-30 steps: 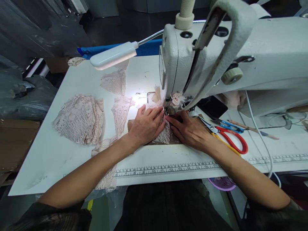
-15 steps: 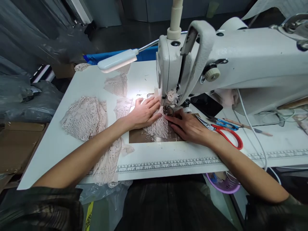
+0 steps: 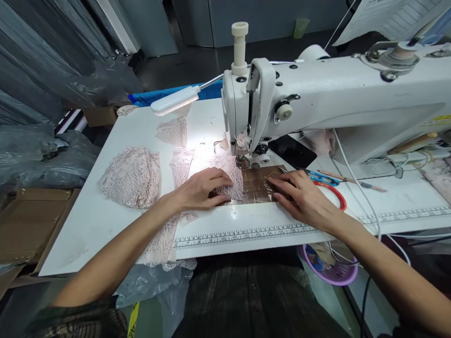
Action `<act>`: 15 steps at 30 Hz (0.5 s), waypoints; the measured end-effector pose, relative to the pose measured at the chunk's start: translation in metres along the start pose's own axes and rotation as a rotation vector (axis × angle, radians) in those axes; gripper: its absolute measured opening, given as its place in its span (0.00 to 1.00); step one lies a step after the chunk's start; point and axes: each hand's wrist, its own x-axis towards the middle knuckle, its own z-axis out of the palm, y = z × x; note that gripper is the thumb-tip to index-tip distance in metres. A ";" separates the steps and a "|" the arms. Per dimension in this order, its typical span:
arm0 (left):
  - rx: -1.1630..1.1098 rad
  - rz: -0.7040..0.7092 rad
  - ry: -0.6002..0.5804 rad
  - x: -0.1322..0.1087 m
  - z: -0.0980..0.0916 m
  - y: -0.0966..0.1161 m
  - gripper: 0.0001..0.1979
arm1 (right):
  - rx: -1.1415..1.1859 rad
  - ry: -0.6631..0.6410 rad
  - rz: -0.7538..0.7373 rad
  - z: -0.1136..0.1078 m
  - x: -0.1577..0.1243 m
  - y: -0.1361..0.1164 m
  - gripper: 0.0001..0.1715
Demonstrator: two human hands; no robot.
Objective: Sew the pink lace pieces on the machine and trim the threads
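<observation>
My left hand (image 3: 206,188) lies on a pale pink lace piece (image 3: 230,176), fingers stretched out over its near left part. The lace's right edge runs up to the presser foot (image 3: 243,162) of a white sewing machine (image 3: 234,108). To the right, my right hand (image 3: 299,195) rests with fingers apart on the brown plate (image 3: 257,183), away from the lace. Its fingers partly cover red-handled scissors (image 3: 338,195); blue-handled snips (image 3: 322,177) lie just behind it. Loose thread bits are scattered over the plate.
A lace pile (image 3: 132,178) sits at left, with more lace strips (image 3: 181,164) beside it; one hangs over the front edge. A black phone (image 3: 292,151) lies under the machine arm. A lamp (image 3: 176,100) lights the needle area. A purple basket (image 3: 333,272) is below the table.
My right hand has moved right, off the lace and away from the presser foot. My left hand has slid nearer to me on the lace. The camera view has shifted.
</observation>
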 end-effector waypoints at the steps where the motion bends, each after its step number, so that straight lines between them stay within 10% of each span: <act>1: -0.048 0.002 0.001 -0.001 0.002 -0.001 0.11 | -0.023 0.021 -0.003 0.002 -0.006 0.005 0.22; 6: -0.104 -0.062 0.033 0.000 0.006 -0.001 0.11 | -0.099 0.083 0.025 0.004 -0.008 0.018 0.18; 15: -0.117 -0.181 0.206 0.000 0.006 0.010 0.10 | 0.220 -0.116 -0.099 0.017 0.056 -0.031 0.22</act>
